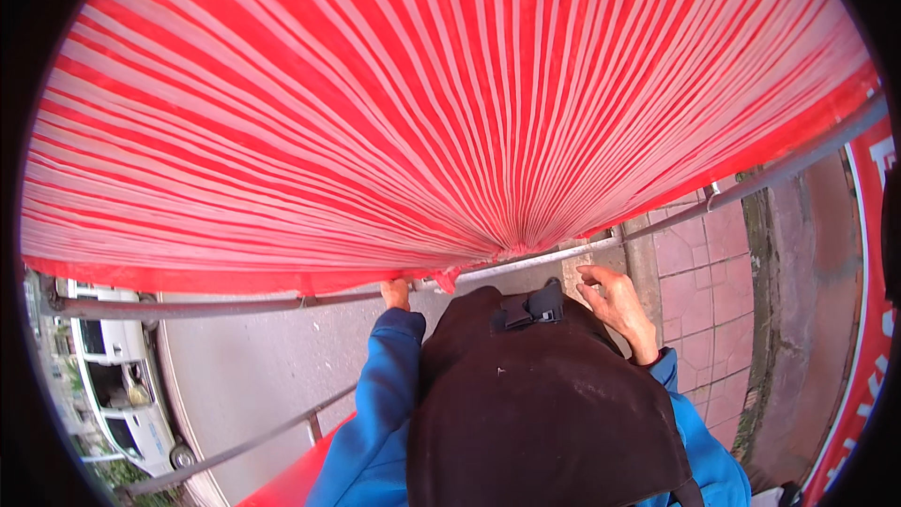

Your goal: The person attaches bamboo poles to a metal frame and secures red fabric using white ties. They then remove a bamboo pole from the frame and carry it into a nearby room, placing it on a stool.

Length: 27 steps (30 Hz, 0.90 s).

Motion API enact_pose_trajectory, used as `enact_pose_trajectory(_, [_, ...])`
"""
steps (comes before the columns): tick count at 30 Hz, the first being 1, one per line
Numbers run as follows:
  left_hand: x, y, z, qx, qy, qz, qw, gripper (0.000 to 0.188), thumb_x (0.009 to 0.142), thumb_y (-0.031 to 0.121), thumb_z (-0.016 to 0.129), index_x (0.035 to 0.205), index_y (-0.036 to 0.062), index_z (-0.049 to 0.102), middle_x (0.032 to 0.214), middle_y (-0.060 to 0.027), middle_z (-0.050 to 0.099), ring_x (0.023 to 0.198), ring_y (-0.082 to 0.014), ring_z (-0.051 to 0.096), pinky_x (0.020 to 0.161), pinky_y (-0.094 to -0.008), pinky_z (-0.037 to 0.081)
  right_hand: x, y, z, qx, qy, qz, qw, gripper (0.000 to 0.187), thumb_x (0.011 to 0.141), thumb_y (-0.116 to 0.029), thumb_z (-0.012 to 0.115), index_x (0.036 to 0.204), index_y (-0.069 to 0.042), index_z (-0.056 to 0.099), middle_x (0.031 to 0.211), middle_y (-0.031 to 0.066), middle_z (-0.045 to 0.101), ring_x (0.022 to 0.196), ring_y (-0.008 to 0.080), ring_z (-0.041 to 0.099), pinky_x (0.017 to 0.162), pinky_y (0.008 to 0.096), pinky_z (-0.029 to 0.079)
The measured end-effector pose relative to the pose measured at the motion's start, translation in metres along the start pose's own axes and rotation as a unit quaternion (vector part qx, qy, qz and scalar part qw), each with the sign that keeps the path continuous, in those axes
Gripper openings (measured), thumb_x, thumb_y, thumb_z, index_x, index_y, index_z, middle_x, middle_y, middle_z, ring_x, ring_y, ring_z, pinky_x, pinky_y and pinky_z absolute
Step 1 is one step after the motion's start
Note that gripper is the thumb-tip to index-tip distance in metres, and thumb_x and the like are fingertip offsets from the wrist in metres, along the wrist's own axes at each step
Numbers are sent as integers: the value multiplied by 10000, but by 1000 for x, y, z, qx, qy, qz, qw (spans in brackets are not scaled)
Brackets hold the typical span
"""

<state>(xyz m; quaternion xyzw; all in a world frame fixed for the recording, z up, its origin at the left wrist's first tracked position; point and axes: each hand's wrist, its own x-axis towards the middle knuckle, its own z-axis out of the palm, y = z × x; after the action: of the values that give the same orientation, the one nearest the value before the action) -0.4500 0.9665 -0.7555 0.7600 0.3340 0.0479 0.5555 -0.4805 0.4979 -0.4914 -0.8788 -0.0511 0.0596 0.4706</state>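
Note:
A large red-and-white striped cloth (469, 103) stretches across the upper view, its near edge gathered into tight folds in the middle. Along that edge runs a grey metal pole (554, 257). My left hand (395, 294) is closed on the pole at the cloth's edge, left of the gathered part; its fingertips are hidden. My right hand (615, 305) hangs just below the pole on the right, fingers bent and apart, holding nothing I can see. Between my blue-sleeved arms is a dark bag-like thing (544, 404) with a black buckle (530, 308).
A second metal bar (272, 441) crosses at lower left, beside red material (291, 479). A white vehicle (117, 366) with an opening in its side stands beyond the grey road (244, 357). Pink paving (704, 291) and a red panel (868, 394) are on the right.

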Motion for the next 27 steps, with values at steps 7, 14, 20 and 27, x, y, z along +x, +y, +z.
enact_pose_trajectory(7, [24,13,10,305,-391,-2,868,318,789,301,637,935,20,672,881,-134,674,824,-240,631,726,-368,477,-30,-19,106,8,72,9,997,316,806,-145,643,1069,26,603,887,221,649,802,337,649,706,391,506])
enact_pose_trajectory(14, [-3,65,-19,470,-430,555,535,284,830,185,512,1056,45,609,1086,-188,595,1044,-326,541,875,-463,422,-68,-62,228,63,-95,129,985,303,813,-202,600,1066,-37,614,911,200,654,890,368,617,777,438,479])
enact_pose_trajectory(20, [1,74,-39,620,-275,713,181,258,801,196,540,1036,100,587,951,-58,556,874,-218,484,694,-395,345,-103,-60,233,76,3,161,984,328,813,-182,569,1089,-6,592,909,199,651,873,358,623,763,412,486])
enact_pose_trajectory(27, [19,78,-24,767,-249,591,24,166,806,190,550,892,109,668,804,-43,572,800,-234,489,587,-401,341,-131,-46,228,81,17,215,973,351,817,-186,577,1126,-21,588,922,206,650,897,370,614,787,436,477])
